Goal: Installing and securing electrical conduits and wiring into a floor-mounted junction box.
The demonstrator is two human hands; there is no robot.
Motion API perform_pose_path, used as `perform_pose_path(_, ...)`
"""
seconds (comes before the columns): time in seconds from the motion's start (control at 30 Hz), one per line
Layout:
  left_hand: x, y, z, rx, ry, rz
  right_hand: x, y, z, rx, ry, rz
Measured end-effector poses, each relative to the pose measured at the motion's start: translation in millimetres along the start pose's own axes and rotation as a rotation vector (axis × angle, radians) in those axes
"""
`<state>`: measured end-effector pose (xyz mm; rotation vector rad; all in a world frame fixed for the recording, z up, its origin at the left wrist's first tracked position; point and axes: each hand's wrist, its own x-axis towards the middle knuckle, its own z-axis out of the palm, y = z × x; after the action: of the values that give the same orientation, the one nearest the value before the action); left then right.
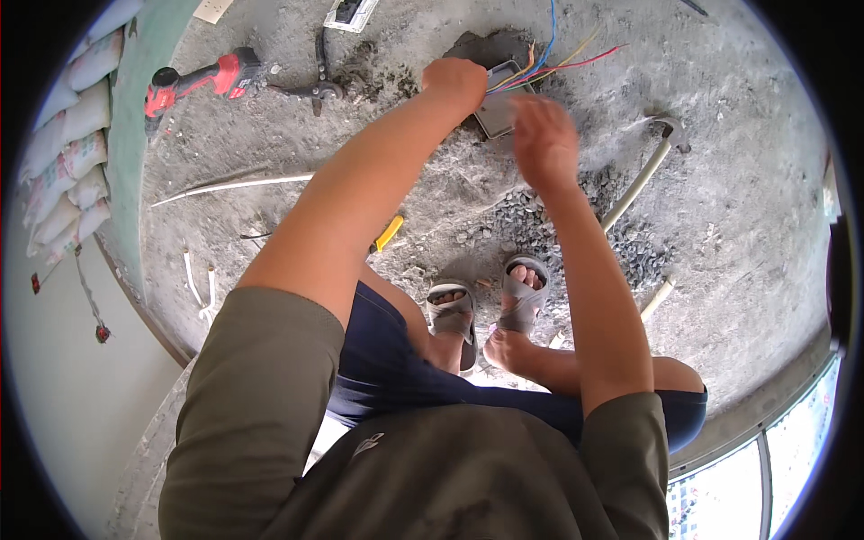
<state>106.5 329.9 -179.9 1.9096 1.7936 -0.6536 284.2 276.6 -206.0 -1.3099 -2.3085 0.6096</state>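
A grey rectangular box sits in a hole in the rough concrete, with blue, red, yellow, orange and green wires coming from its upper part. My left hand is closed at the box's upper left, beside the wire bundle; my arm's angle hides what its fingers grip. Just below and right of the wires, at the box's right side, my right hand is blurred by motion, so its fingers are unclear.
Red-black power tool, dark cutters at upper left; yellow-handled tool beside my left arm. Hammer and rubble at right; white conduits on the floor; sandbags along the left wall; my sandalled feet below the box.
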Motion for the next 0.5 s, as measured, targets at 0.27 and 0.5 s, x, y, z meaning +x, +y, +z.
perform_pose_path(0.27, 8.9, -14.0, 2.2, 0.035, -0.026, 0.083, -66.0, 94.5, -63.3, -0.255, 0.179, 1.222)
perform_pose_path(0.5, 6.7, 2.4, -2.7, 0.043, -0.02, 0.109, -81.8, 182.7, -81.5, -0.15, -0.031, 1.284)
